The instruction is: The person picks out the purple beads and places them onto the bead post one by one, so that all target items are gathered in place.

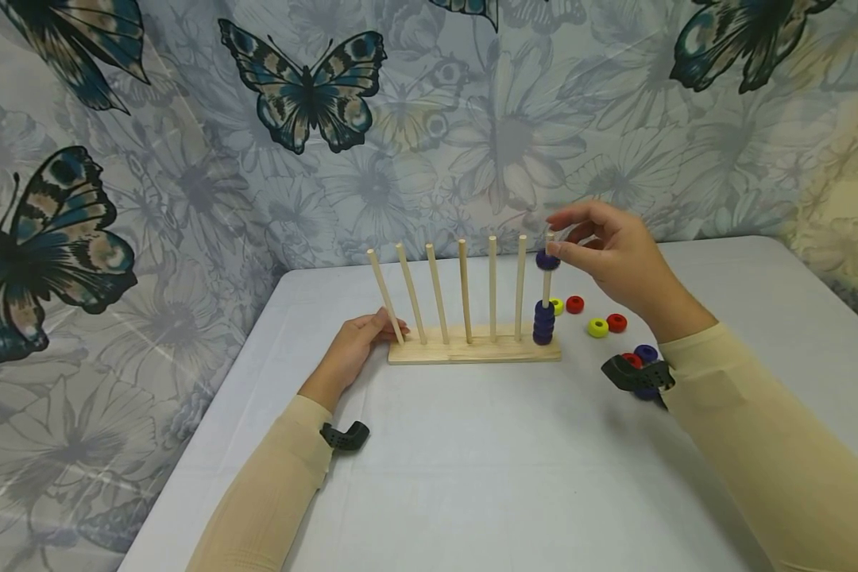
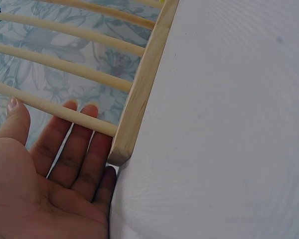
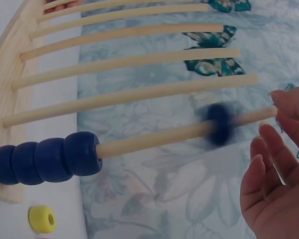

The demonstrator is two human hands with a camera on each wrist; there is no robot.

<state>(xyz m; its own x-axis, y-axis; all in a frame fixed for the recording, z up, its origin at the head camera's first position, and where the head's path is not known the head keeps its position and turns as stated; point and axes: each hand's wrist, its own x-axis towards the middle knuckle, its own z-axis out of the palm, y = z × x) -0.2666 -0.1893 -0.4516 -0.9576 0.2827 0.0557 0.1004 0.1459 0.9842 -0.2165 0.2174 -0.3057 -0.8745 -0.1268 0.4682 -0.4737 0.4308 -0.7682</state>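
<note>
A wooden peg rack (image 1: 472,352) with several upright pegs stands on the table. Its rightmost peg carries a stack of several dark blue beads (image 3: 46,158) at the base. Higher on that peg is another blue bead (image 3: 219,124), blurred and apart from the fingers in the right wrist view. My right hand (image 1: 611,254) is at the peg's tip, thumb and fingers spread to either side of it. At the rack's left end, my left hand (image 1: 353,349) rests against the leftmost peg (image 2: 55,107), its fingers fairly straight behind it and the thumb beside it.
Right of the rack lie loose beads: a yellow bead (image 1: 597,327), a red bead (image 1: 617,322), another red bead (image 1: 575,304) and a blue bead (image 1: 645,353). More beads are partly hidden by the right wrist's black camera mount (image 1: 636,373). A butterfly-print cloth (image 1: 429,159) hangs behind the white table.
</note>
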